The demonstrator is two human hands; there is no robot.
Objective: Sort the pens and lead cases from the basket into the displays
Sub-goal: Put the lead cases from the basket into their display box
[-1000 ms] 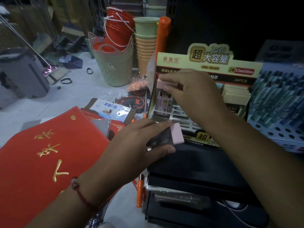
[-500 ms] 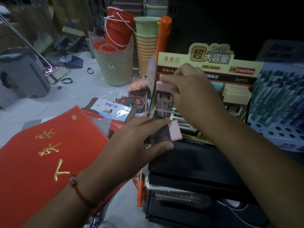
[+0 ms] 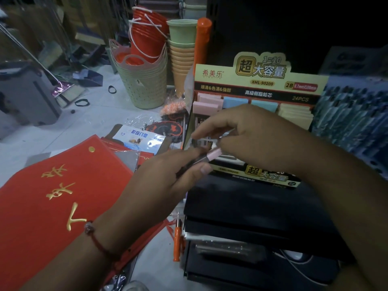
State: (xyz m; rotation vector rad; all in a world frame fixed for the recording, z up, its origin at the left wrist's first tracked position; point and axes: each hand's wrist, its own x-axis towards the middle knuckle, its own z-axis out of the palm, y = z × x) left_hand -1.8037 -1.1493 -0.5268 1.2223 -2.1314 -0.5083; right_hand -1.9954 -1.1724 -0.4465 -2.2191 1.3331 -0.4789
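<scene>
Two hands meet over one pink-capped lead case [image 3: 206, 157] just in front of the lead display [image 3: 259, 89] — left hand [image 3: 168, 179] pinching its dark body, right hand [image 3: 245, 133] closing fingers on the pink end. Light, stiff, probably slick plastic — best gripped across the flat faces.

Lead display [image 3: 260, 76] on stacked boxes [image 3: 241, 198], basket stack [image 3: 142, 89] behind-left, mat [image 3: 52, 202] left.

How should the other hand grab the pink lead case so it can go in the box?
Probably pinch the lead case's pink end from the right: it sticks out free past the left hand, toward the right hand.
</scene>
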